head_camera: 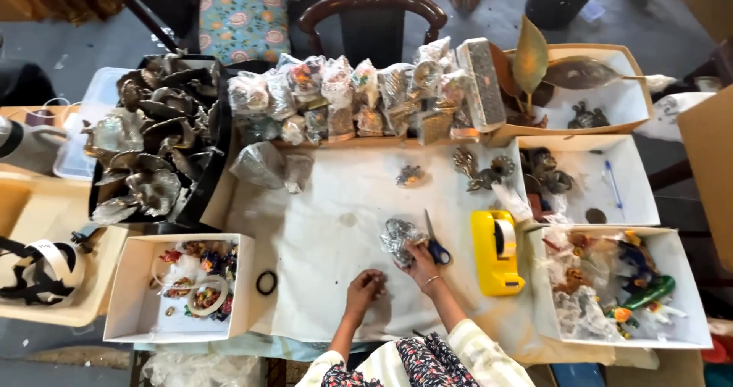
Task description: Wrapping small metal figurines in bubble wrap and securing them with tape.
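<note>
Our right hand (422, 263) grips the plastic-wrapped bundle (398, 239) at its near right edge; the bundle sits just far-left of those fingers. Our left hand (365, 286) is clenched nearer us, whether on something we can't tell. Scissors (435, 243) touch the bundle's right.

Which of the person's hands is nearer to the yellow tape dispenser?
Right. The right hand rests by the wrapped silver bundle, just left of the yellow tape dispenser; the left hand lies farther left on the white paper.
</note>
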